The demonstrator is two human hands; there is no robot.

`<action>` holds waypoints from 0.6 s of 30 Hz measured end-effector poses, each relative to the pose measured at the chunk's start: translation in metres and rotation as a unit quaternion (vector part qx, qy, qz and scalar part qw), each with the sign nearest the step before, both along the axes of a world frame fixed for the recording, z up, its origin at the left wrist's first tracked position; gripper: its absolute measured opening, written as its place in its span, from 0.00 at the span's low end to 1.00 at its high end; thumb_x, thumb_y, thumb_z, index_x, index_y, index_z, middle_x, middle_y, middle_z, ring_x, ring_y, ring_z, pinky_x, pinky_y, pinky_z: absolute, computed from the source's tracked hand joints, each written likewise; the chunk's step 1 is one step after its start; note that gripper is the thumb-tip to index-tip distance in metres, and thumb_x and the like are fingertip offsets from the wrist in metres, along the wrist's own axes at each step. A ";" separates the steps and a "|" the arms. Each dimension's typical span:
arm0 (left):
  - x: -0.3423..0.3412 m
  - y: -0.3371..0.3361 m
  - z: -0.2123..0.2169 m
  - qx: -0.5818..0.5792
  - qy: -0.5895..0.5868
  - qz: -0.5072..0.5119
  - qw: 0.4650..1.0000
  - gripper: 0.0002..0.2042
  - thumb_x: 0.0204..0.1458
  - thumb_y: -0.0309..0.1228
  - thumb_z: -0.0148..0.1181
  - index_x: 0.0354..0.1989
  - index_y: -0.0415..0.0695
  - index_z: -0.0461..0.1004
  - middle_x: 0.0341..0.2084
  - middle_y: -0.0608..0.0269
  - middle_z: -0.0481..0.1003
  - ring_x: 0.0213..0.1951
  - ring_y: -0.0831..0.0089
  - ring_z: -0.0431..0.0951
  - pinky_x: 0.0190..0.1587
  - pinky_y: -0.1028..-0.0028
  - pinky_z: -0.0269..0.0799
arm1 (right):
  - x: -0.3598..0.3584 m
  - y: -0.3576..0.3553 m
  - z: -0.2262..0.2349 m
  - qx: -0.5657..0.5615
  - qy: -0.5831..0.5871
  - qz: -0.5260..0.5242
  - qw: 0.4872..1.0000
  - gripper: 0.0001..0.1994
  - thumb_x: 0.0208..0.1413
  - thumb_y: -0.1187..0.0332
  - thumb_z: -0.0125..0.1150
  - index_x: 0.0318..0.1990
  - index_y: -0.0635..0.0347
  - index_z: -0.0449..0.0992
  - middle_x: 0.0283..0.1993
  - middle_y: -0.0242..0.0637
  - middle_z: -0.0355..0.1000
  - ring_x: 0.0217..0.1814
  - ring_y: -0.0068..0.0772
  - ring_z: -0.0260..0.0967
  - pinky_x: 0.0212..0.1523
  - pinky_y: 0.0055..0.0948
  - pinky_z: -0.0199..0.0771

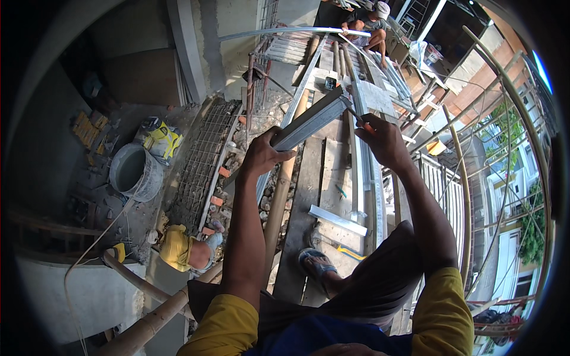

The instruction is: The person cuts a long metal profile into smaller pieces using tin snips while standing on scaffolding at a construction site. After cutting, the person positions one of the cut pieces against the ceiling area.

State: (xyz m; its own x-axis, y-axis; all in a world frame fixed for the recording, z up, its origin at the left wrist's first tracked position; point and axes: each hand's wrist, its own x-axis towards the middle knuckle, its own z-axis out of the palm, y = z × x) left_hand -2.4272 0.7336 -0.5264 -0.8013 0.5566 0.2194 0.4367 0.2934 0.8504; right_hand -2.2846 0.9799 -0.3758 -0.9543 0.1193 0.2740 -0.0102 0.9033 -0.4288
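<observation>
My left hand (264,155) is closed around the near end of a short grey metal channel (312,118), which tilts up and away to the right. At its far end, my right hand (383,139) grips a tool with an orange-red handle (367,127); its thin dark end meets the channel, and its exact kind is unclear. Below my hands, a shorter silver metal piece (338,219) lies across the planks. Nearby are a yellow-handled tool (350,253) and a small teal stick (341,191). My sandalled foot (320,267) rests on the boards.
Long metal channels (359,178) and bamboo poles (279,207) run along the plank platform (306,196). Down left are wire mesh (205,160), a large bucket (136,172) and a person in a yellow cap (178,246). Another person (371,26) crouches at the far end, holding a long metal strip (285,29).
</observation>
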 end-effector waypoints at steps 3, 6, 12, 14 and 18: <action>0.001 0.000 0.004 -0.004 -0.021 -0.007 1.000 0.33 0.36 0.45 0.74 0.50 0.41 0.70 0.41 0.51 0.77 0.44 0.56 0.78 0.49 0.65 0.71 | 0.002 -0.002 0.005 -0.007 -0.014 0.002 1.000 0.14 0.55 0.62 0.62 0.45 0.61 0.73 0.32 0.51 0.74 0.36 0.56 0.73 0.37 0.40 0.70; -0.004 -0.004 -0.003 0.000 -0.025 -0.011 1.000 0.32 0.37 0.44 0.74 0.50 0.41 0.70 0.42 0.51 0.77 0.44 0.57 0.78 0.49 0.65 0.71 | 0.002 -0.005 0.002 -0.014 0.018 0.009 1.000 0.13 0.56 0.62 0.62 0.42 0.61 0.73 0.31 0.51 0.73 0.35 0.55 0.72 0.37 0.39 0.70; -0.003 -0.008 -0.002 -0.002 -0.046 -0.010 0.999 0.32 0.35 0.41 0.75 0.50 0.41 0.71 0.43 0.51 0.77 0.45 0.58 0.78 0.50 0.66 0.71 | 0.000 -0.006 0.006 -0.030 -0.050 0.011 0.998 0.13 0.57 0.61 0.60 0.41 0.61 0.73 0.29 0.50 0.71 0.30 0.50 0.67 0.37 0.38 0.68; -0.003 -0.009 -0.003 -0.001 -0.051 -0.008 0.999 0.32 0.34 0.40 0.75 0.50 0.41 0.71 0.43 0.51 0.77 0.45 0.58 0.78 0.50 0.67 0.70 | 0.000 -0.003 0.006 -0.020 -0.055 0.030 0.998 0.13 0.57 0.60 0.59 0.42 0.61 0.73 0.29 0.48 0.70 0.29 0.47 0.66 0.37 0.38 0.68; -0.003 -0.014 -0.005 0.014 -0.064 -0.008 0.998 0.32 0.32 0.38 0.76 0.48 0.40 0.71 0.41 0.55 0.76 0.44 0.62 0.76 0.50 0.68 0.69 | 0.004 -0.006 0.012 -0.099 -0.136 0.069 0.983 0.14 0.59 0.59 0.59 0.40 0.63 0.73 0.25 0.38 0.69 0.25 0.30 0.66 0.30 0.30 0.66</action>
